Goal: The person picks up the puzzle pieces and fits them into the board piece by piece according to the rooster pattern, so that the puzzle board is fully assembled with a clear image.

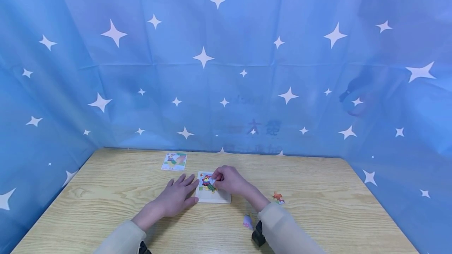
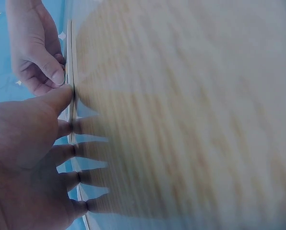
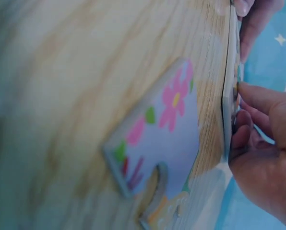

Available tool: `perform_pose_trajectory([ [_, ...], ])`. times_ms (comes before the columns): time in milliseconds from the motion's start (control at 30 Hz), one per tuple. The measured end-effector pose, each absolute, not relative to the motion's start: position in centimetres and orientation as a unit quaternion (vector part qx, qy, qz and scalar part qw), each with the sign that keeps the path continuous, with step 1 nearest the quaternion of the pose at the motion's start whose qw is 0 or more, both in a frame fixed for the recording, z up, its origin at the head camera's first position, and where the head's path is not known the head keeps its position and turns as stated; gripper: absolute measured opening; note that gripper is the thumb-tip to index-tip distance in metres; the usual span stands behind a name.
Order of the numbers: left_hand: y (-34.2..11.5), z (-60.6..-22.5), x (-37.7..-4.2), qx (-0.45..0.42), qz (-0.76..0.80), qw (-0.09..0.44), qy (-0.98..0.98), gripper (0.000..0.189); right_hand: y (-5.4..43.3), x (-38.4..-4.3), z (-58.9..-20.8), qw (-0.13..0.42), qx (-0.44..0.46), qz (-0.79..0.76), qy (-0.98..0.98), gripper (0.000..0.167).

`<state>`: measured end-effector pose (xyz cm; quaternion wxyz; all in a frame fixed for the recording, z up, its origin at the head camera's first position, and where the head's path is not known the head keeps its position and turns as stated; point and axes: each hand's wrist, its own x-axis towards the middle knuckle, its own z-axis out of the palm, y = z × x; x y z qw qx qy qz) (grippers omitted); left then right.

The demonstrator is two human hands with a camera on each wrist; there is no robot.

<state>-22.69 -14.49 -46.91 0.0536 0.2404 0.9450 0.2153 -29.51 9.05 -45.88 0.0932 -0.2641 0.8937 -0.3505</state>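
Observation:
A white-framed puzzle board [image 1: 219, 198] lies on the table, with rooster-picture pieces [image 1: 206, 181] in its left part. My right hand [image 1: 231, 181] is over the board's right side. Its thumb and curled fingers pinch at a puzzle piece [image 3: 236, 91] there, mostly hidden by the fingers. Against the board's left edge rests my left hand [image 1: 178, 197], palm down, fingers spread, thumb near the lower left corner. In the left wrist view the left hand's fingertips [image 2: 78, 206] touch the tabletop.
Right of the board lies a loose orange-red puzzle piece [image 1: 278, 197]. A lilac piece with pink flowers [image 1: 247, 222] lies nearer, by the right wrist; it looms large in the right wrist view. A rooster picture card [image 1: 174, 161] is behind the left hand. A blue star-printed curtain [image 1: 226, 81] encloses the table.

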Motion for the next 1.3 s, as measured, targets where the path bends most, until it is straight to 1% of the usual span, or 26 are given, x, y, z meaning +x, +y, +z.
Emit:
perform_pose_trajectory([
  [333,-14.56,-47.41,-23.08,0.244,0.222,0.044,0.943,0.058,9.10,-29.63,-46.18,0.080,-0.250,-0.355,0.897,0.008],
  [1100,-14.54,-47.49,-23.10,0.246,0.226,0.049,0.941,0.057,8.88,-29.79,-45.97,0.090,-0.239,-0.344,0.904,0.007],
  [1300,-14.65,-47.15,-22.84,0.248,0.228,0.050,0.940,0.060,8.80,-29.69,-45.75,0.088,-0.247,-0.339,0.904,0.007],
])
